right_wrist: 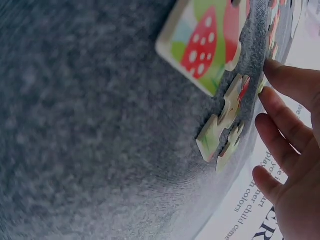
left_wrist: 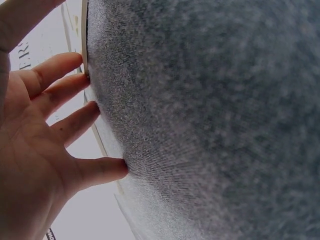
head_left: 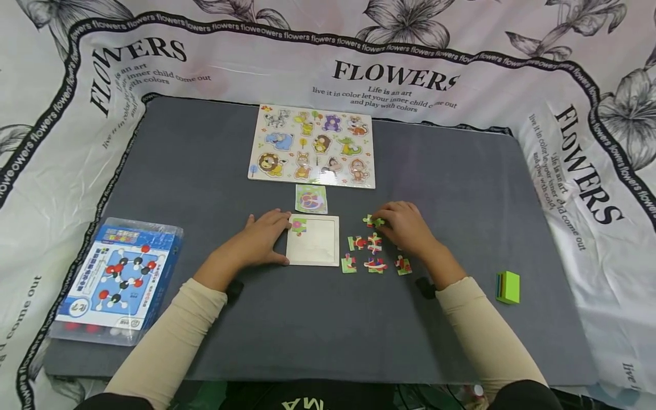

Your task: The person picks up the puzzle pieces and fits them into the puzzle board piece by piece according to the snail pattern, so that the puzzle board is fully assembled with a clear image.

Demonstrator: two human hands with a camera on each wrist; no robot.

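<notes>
A white square puzzle tray (head_left: 315,246) lies mid-table with one pink-and-green puzzle piece (head_left: 299,226) in its upper left corner. My left hand (head_left: 262,238) rests at the tray's left side, fingers spread and fairly straight, fingertips along its edge. To the right of the tray, my right hand (head_left: 408,229) pinches a small green jigsaw piece (head_left: 379,222) between thumb and index finger, low over the table. Several loose jigsaw pieces (head_left: 374,244) lie beside that hand. Close in the right wrist view is a piece with a red spotted mushroom (right_wrist: 201,45).
Above the tray sits a small picture card (head_left: 311,199), and behind it an animal puzzle board (head_left: 312,146). A blue boxed molecule set (head_left: 120,279) stands at the left. Green blocks or cards (head_left: 508,287) are stacked at the right. Grey cloth (head_left: 318,324) covers the table.
</notes>
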